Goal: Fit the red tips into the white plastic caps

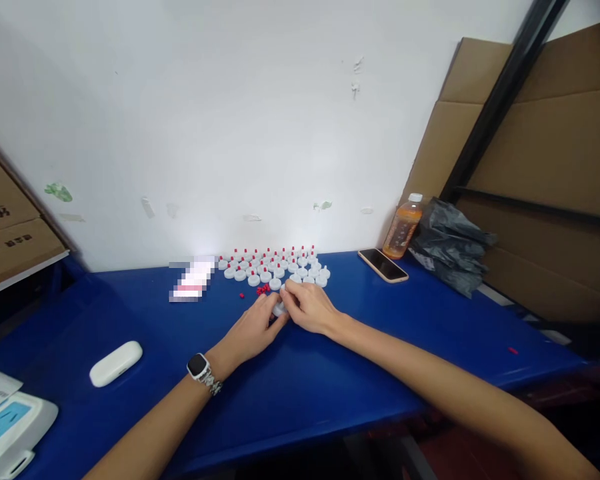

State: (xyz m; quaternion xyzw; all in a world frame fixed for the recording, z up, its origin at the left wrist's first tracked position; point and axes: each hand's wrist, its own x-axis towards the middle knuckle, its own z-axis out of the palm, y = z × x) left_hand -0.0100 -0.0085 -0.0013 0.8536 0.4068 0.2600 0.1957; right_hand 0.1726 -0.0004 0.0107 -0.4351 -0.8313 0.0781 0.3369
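Note:
Just in front of the rows of caps, my left hand point(254, 328) grips a round white nozzle cap point(279, 309) at its side. My right hand point(307, 305) is closed at the top of that same cap, its fingertips pressed together; whether they pinch a small red tip cannot be made out. Behind my hands stand many white caps with red tips point(254, 279), in rows by the wall. White caps without red tips point(321, 281) are grouped at the right of the rows. A small pile of loose red tips point(263, 289) lies left of my fingers.
On the blue table point(380, 360) lie a phone point(383, 265) and a white oblong case point(116, 364). An orange drink bottle point(403, 227) and a dark plastic bag point(447, 243) stand at the right. A white device point(17, 427) is at the left edge.

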